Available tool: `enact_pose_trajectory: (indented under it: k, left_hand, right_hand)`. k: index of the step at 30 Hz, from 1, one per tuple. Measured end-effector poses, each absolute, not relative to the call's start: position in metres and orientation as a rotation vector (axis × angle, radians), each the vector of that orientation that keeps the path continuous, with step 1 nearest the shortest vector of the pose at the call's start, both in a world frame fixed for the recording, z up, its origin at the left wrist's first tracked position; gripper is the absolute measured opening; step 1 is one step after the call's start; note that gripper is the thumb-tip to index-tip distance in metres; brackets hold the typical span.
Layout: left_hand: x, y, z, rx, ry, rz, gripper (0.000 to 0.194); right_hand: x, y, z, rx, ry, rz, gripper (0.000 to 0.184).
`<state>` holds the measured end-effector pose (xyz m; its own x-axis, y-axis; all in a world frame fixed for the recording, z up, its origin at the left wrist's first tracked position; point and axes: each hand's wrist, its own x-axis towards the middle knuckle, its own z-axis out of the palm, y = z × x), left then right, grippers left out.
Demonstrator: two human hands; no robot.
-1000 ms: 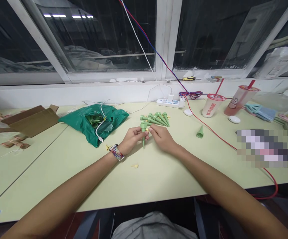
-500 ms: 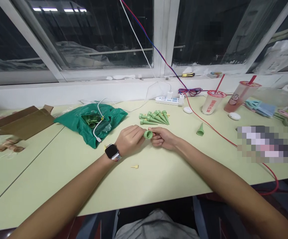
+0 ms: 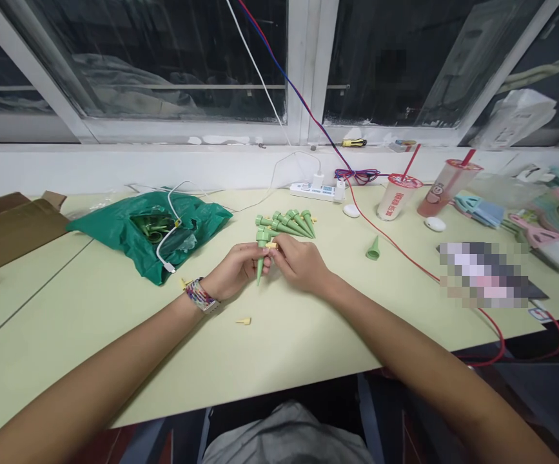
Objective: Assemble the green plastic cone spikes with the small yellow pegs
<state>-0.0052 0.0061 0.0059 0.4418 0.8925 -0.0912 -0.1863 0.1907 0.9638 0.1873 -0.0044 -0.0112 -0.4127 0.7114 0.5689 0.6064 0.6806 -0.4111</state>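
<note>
A green plastic watering spike points tip down between the closed fingers of my left hand. Against its side, just under the cap, is a small yellow valve peg, pinched by my right hand. Whether the peg sits inside the spike is hidden by the fingers. Behind my hands lies a row of several similar green spikes. A second yellow peg rests on the table in front of my left hand. Off to the right stands a lone green cone.
A torn green bag holding more green parts lies left, beside a cardboard box. A power strip sits along the wall. To the right are two drink cups and a red cable crossing the table.
The spike has turned from its open cap end facing me to upright, tip down. My left wrist has rotated, and a yellow peg now shows in my right fingers. The view has shifted right.
</note>
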Motion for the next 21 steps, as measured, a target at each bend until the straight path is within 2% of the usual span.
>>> enact_pose_trajectory:
  k: [4, 9, 15, 21]
  left_hand:
    - [-0.004, 0.006, 0.004, 1.101, 0.794, 0.846, 0.023]
    - [-0.005, 0.008, 0.004, 1.275, 0.826, 0.937, 0.025]
    - [-0.005, 0.007, 0.007, 1.486, 0.869, 1.010, 0.027]
    - [-0.008, 0.008, 0.009, 1.824, 0.980, 1.029, 0.029]
  right_hand:
    - [0.188, 0.001, -0.013, -1.015, -2.188, 0.119, 0.024]
    - [0.190, 0.001, -0.011, -0.961, -2.131, 0.355, 0.023]
    - [0.180, 0.000, -0.012, -0.851, -1.845, 0.884, 0.031]
    - [0.175, 0.008, -0.012, -0.780, -1.385, 1.705, 0.033]
